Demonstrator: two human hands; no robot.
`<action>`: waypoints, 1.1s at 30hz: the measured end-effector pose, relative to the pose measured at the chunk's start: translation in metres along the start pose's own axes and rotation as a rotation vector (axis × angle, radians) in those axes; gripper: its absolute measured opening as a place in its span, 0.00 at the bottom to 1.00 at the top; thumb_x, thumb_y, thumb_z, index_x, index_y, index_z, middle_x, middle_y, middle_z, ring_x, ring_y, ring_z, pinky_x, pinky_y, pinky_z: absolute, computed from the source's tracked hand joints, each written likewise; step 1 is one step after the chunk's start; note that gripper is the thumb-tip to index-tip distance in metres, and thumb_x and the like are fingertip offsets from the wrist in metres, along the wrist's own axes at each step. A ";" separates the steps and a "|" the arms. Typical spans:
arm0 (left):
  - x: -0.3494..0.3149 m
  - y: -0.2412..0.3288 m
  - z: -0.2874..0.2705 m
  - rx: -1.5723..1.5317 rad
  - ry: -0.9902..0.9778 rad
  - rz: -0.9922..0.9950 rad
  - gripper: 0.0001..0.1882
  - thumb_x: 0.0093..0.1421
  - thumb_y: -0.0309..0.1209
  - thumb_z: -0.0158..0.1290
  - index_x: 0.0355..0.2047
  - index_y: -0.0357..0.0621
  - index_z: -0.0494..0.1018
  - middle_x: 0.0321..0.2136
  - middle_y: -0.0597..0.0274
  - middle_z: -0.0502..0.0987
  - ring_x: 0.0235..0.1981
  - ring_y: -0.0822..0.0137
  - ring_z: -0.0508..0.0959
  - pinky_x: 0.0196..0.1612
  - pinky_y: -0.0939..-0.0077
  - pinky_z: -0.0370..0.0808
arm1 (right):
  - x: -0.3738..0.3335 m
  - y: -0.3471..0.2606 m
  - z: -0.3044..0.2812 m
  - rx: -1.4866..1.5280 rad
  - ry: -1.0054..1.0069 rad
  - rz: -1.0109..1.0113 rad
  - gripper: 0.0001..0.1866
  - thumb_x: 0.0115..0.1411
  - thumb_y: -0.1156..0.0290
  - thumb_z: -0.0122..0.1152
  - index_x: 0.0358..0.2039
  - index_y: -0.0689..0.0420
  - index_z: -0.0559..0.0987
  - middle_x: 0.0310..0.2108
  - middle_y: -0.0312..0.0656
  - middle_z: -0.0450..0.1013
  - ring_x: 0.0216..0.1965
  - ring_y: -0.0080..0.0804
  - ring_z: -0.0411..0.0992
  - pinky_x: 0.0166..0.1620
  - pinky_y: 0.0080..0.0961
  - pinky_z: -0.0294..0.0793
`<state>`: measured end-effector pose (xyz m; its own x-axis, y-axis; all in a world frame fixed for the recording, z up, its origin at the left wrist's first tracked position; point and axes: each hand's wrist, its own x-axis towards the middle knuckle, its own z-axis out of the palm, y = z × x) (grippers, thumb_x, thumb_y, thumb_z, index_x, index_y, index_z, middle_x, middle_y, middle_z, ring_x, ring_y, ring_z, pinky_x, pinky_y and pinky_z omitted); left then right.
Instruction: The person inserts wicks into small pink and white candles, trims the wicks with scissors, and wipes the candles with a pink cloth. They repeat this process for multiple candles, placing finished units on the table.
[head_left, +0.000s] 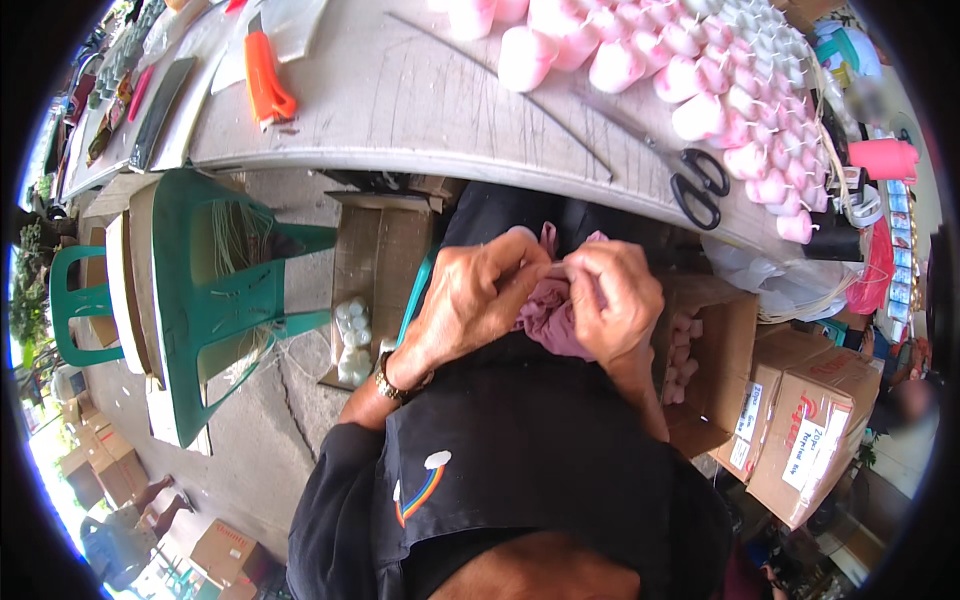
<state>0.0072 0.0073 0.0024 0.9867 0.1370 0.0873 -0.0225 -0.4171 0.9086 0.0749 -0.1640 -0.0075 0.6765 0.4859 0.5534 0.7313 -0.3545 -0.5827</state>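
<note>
My left hand [475,290] and my right hand [615,295] meet over my lap, fingertips pinched close together. Between them is something small and pale, mostly hidden by the fingers. A rounded pale pink edge [521,232] shows above the left fingers; its kind cannot be made out. A bunched mauve cloth [555,318] hangs beneath the fingers and shows again behind the right hand, which is closed on it. On the table [350,120] ahead stand many pink candles [527,58] with pale wicks. Black-handled scissors [697,187] and a thin dark rod [500,78] lie near them.
An orange cutter knife [264,80] lies on the table's left part. Green plastic chairs [215,300] stand at left. A carton [385,240] holding clear-wrapped pieces is left of my legs; another carton [722,350] with pink pieces is at right, beside taped boxes [810,420].
</note>
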 end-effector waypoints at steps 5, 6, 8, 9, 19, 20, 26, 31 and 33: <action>0.005 0.006 -0.004 -0.193 0.022 -0.057 0.05 0.61 0.27 0.57 0.34 0.38 0.75 0.23 0.63 0.79 0.24 0.77 0.75 0.42 0.75 0.74 | 0.006 -0.006 -0.007 0.372 -0.010 0.323 0.13 0.52 0.82 0.63 0.40 0.60 0.78 0.35 0.43 0.77 0.35 0.38 0.76 0.42 0.30 0.75; 0.007 0.006 -0.004 -0.216 0.038 -0.004 0.05 0.61 0.26 0.57 0.34 0.38 0.74 0.24 0.63 0.79 0.25 0.77 0.75 0.48 0.73 0.73 | 0.007 -0.006 -0.006 0.386 -0.050 0.335 0.13 0.53 0.82 0.62 0.41 0.61 0.78 0.36 0.44 0.77 0.37 0.39 0.77 0.43 0.30 0.75; 0.008 0.006 -0.003 -0.300 0.032 0.084 0.04 0.62 0.26 0.56 0.34 0.38 0.74 0.28 0.65 0.78 0.29 0.76 0.76 0.66 0.61 0.60 | 0.005 -0.007 -0.002 0.321 -0.141 0.231 0.14 0.55 0.83 0.60 0.43 0.62 0.78 0.39 0.47 0.76 0.40 0.41 0.77 0.44 0.30 0.75; 0.007 0.005 -0.003 -0.337 0.033 0.094 0.04 0.62 0.26 0.56 0.34 0.38 0.74 0.28 0.66 0.78 0.29 0.76 0.76 0.66 0.61 0.59 | 0.003 -0.006 0.001 0.285 -0.172 0.184 0.14 0.55 0.83 0.59 0.43 0.62 0.78 0.40 0.48 0.76 0.41 0.42 0.77 0.44 0.31 0.75; 0.005 -0.046 -0.016 -0.185 0.014 0.008 0.18 0.59 0.44 0.59 0.36 0.41 0.76 0.38 0.57 0.78 0.45 0.56 0.76 0.57 0.62 0.66 | -0.021 0.029 0.046 0.123 -0.367 0.253 0.20 0.53 0.81 0.59 0.49 0.57 0.74 0.44 0.46 0.73 0.38 0.40 0.76 0.42 0.33 0.76; 0.005 -0.052 -0.014 -0.240 -0.015 -0.031 0.19 0.58 0.45 0.59 0.39 0.42 0.75 0.41 0.55 0.76 0.47 0.54 0.75 0.56 0.61 0.68 | -0.023 0.031 0.047 0.151 -0.359 0.265 0.19 0.53 0.80 0.59 0.48 0.57 0.75 0.43 0.46 0.73 0.40 0.43 0.75 0.43 0.35 0.75; 0.002 -0.077 -0.012 0.146 -0.086 0.109 0.26 0.55 0.42 0.60 0.50 0.42 0.71 0.48 0.48 0.72 0.52 0.47 0.72 0.51 0.60 0.72 | -0.027 0.034 0.047 0.086 -0.375 0.285 0.20 0.53 0.80 0.59 0.48 0.54 0.75 0.41 0.45 0.74 0.43 0.46 0.75 0.44 0.36 0.74; -0.009 -0.092 -0.029 0.097 -0.161 -0.106 0.27 0.55 0.44 0.60 0.51 0.42 0.72 0.43 0.47 0.75 0.46 0.46 0.77 0.50 0.58 0.73 | -0.024 0.035 0.049 0.093 -0.387 0.286 0.20 0.53 0.79 0.60 0.48 0.54 0.75 0.42 0.46 0.75 0.43 0.46 0.75 0.44 0.36 0.74; -0.014 -0.095 -0.029 0.200 -0.132 -0.113 0.26 0.53 0.45 0.61 0.49 0.45 0.73 0.40 0.47 0.77 0.44 0.46 0.77 0.48 0.58 0.74 | -0.023 0.033 0.049 0.100 -0.394 0.336 0.20 0.54 0.80 0.60 0.49 0.54 0.75 0.43 0.46 0.74 0.43 0.45 0.75 0.44 0.36 0.74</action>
<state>-0.0090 0.0711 -0.0733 0.9939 0.0800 -0.0762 0.1085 -0.5765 0.8099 0.0797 -0.1478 -0.0685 0.7742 0.6289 0.0716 0.4546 -0.4738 -0.7542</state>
